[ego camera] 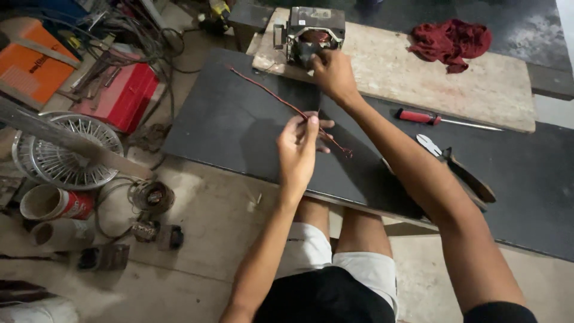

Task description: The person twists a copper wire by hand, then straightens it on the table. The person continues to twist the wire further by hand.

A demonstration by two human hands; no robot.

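Nearest the camera, the left hand (297,146) pinches a twisted copper wire (281,98) between thumb and fingers, over the dark board (227,125). Farther off, the right hand (333,75) has its fingers closed on the motor (310,33), which sits on the far wooden plank (418,84). Thin and springy, the wire looks light and bendable, best gripped mid-length. Pliers (454,167) and a screwdriver (439,119) lie to the right.

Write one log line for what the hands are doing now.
left hand: pinching copper wire strand | right hand: on motor stator | nearby: screwdriver, cutters
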